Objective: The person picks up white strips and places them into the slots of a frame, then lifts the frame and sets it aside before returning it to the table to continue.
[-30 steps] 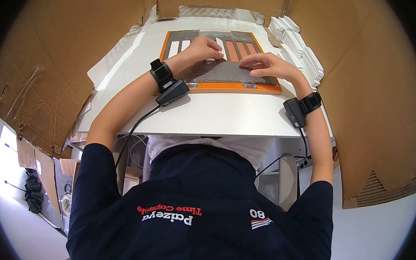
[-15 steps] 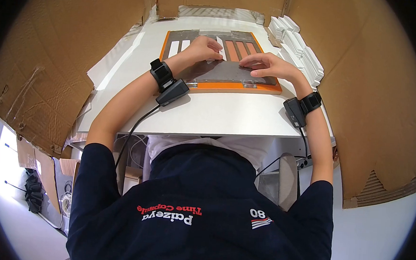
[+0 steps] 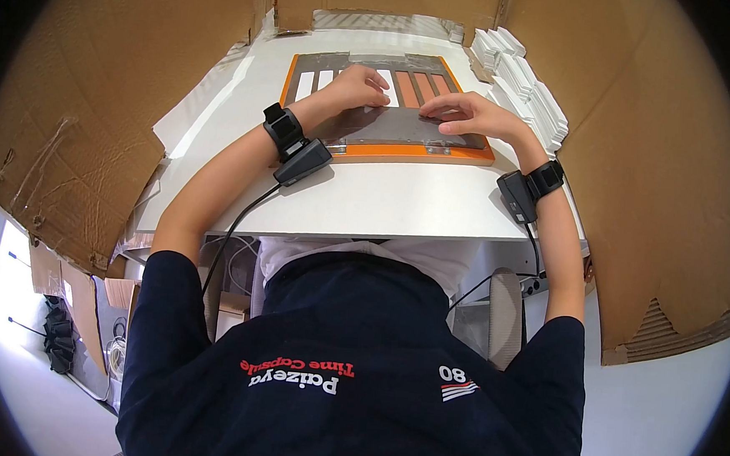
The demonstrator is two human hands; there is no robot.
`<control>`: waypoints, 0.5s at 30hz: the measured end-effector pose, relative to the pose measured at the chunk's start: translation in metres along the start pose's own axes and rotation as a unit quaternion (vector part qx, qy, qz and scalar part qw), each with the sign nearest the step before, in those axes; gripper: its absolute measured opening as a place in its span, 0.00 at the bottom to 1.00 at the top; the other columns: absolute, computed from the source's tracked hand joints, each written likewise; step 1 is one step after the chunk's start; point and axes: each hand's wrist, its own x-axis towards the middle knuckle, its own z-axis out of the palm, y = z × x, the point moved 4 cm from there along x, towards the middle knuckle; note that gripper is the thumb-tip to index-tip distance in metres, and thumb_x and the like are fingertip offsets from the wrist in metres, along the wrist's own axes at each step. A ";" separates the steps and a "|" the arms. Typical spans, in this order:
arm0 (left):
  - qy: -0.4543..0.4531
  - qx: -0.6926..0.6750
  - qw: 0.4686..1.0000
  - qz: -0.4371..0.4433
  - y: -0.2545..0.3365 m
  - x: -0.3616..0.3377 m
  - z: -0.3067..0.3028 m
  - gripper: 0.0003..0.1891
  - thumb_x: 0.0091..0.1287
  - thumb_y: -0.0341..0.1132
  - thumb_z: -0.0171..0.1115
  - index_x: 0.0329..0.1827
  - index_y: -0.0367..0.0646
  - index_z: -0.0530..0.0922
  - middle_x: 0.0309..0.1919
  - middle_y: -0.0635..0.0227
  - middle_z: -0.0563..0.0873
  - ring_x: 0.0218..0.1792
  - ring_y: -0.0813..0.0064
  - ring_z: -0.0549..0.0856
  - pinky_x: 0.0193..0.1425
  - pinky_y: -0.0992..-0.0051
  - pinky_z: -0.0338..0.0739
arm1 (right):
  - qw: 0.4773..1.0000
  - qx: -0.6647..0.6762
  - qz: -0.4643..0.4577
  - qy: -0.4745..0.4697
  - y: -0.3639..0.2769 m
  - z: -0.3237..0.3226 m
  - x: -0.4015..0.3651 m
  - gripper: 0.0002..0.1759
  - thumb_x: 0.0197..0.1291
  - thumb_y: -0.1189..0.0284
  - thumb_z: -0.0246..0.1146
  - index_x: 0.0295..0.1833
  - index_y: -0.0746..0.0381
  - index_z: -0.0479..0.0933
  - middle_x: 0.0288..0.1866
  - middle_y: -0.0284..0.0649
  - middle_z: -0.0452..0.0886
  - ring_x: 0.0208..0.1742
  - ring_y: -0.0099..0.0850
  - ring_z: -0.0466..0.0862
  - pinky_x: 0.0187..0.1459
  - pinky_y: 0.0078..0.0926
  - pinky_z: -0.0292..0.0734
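— What are the fingers doing?

— The left hand (image 3: pixel 353 85) is bent, fingertips (image 3: pixel 379 93) pressed down at the near end of a white strip (image 3: pixel 385 76). I cannot tell whether they pinch it or only touch it. The right hand (image 3: pixel 472 116) is released, its fingers spread, tips resting on the grey plate (image 3: pixel 388 129).

— Where does the strip lie?

— Just beyond the left fingertips, in a slot of the plate. Between the two hands' fingertips and past them, the empty slots (image 3: pixel 417 87) show orange.

— And further out?

— Beyond the left knuckles, two more white strips (image 3: pixel 314 83) sit in slots. An orange frame (image 3: pixel 411 154) borders the plate, lying on a white table (image 3: pixel 367 199). Past the right hand, stacked white pieces (image 3: pixel 532 96) stand near the frame. Both wrists carry black cabled wrist units (image 3: pixel 293 144). Cardboard walls (image 3: pixel 124 63) enclose the table.
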 end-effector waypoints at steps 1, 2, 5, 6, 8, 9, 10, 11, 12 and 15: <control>0.002 0.012 1.000 0.002 0.001 0.000 0.000 0.19 0.54 0.33 0.66 0.48 0.33 0.77 0.41 0.55 0.83 0.42 0.69 0.82 0.44 0.77 0.76 | 1.000 0.004 -0.003 0.000 -0.001 0.000 0.000 0.27 0.51 0.62 0.68 0.57 0.60 0.73 0.54 0.44 0.77 0.58 0.35 0.75 0.63 0.31 0.66; 0.010 0.034 0.999 0.013 0.002 0.000 -0.001 0.19 0.54 0.33 0.66 0.48 0.33 0.78 0.41 0.55 0.83 0.43 0.69 0.82 0.45 0.76 0.76 | 1.000 0.008 -0.005 0.000 -0.001 0.000 -0.001 0.27 0.51 0.62 0.68 0.57 0.60 0.73 0.54 0.44 0.77 0.58 0.34 0.76 0.62 0.31 0.66; 0.022 0.085 0.996 0.035 0.001 0.003 -0.001 0.19 0.53 0.34 0.66 0.48 0.35 0.79 0.41 0.55 0.83 0.43 0.67 0.82 0.47 0.75 0.76 | 1.000 0.007 -0.010 0.007 -0.002 0.000 -0.001 0.26 0.52 0.62 0.67 0.56 0.60 0.74 0.53 0.44 0.78 0.57 0.34 0.76 0.61 0.30 0.68; 0.021 0.093 0.995 0.037 0.002 0.003 -0.001 0.19 0.53 0.34 0.67 0.47 0.36 0.79 0.41 0.56 0.84 0.43 0.67 0.82 0.47 0.75 0.76 | 1.000 0.005 -0.011 0.010 -0.001 0.000 -0.001 0.26 0.52 0.62 0.67 0.56 0.60 0.74 0.52 0.43 0.78 0.56 0.34 0.77 0.60 0.30 0.69; 0.021 0.114 0.992 0.045 0.002 0.004 -0.001 0.18 0.53 0.35 0.67 0.47 0.37 0.80 0.41 0.56 0.84 0.43 0.67 0.82 0.47 0.75 0.76 | 1.000 0.004 -0.021 0.021 -0.001 -0.001 0.000 0.23 0.53 0.63 0.67 0.53 0.61 0.76 0.50 0.43 0.79 0.53 0.32 0.78 0.57 0.28 0.71; 0.021 0.128 0.990 0.050 0.005 0.002 -0.002 0.18 0.53 0.35 0.67 0.47 0.38 0.80 0.41 0.56 0.84 0.42 0.67 0.82 0.47 0.75 0.76 | 0.999 0.004 -0.026 0.027 -0.002 -0.002 0.000 0.21 0.53 0.64 0.66 0.52 0.61 0.77 0.48 0.42 0.80 0.52 0.31 0.79 0.56 0.27 0.72; 0.022 0.141 0.988 0.055 0.008 0.001 -0.002 0.18 0.53 0.36 0.67 0.47 0.38 0.80 0.41 0.56 0.84 0.42 0.67 0.82 0.46 0.74 0.76 | 0.998 -0.001 -0.025 0.052 -0.003 -0.004 0.000 0.19 0.54 0.66 0.65 0.51 0.61 0.77 0.47 0.41 0.80 0.50 0.30 0.80 0.54 0.26 0.73; 0.011 0.166 0.984 0.066 0.012 -0.001 0.000 0.19 0.53 0.37 0.68 0.46 0.39 0.80 0.41 0.56 0.84 0.41 0.67 0.82 0.46 0.74 0.76 | 0.997 -0.005 -0.024 0.077 -0.004 -0.006 -0.001 0.17 0.56 0.67 0.64 0.50 0.61 0.77 0.45 0.40 0.81 0.48 0.29 0.80 0.53 0.26 0.74; 0.000 0.190 0.979 0.078 0.017 -0.004 0.002 0.19 0.53 0.38 0.68 0.46 0.39 0.81 0.40 0.55 0.84 0.41 0.67 0.82 0.46 0.74 0.76 | 0.994 -0.010 -0.023 0.102 -0.005 -0.008 -0.001 0.15 0.57 0.69 0.62 0.49 0.62 0.78 0.44 0.38 0.81 0.46 0.27 0.81 0.52 0.25 0.74; -0.035 0.249 0.963 0.092 0.026 -0.007 0.005 0.20 0.54 0.40 0.68 0.46 0.38 0.80 0.39 0.55 0.84 0.40 0.66 0.82 0.45 0.72 0.76 | 0.978 -0.028 -0.045 0.202 -0.003 -0.023 -0.004 0.10 0.57 0.72 0.62 0.44 0.62 0.80 0.39 0.36 0.83 0.40 0.24 0.82 0.45 0.21 0.76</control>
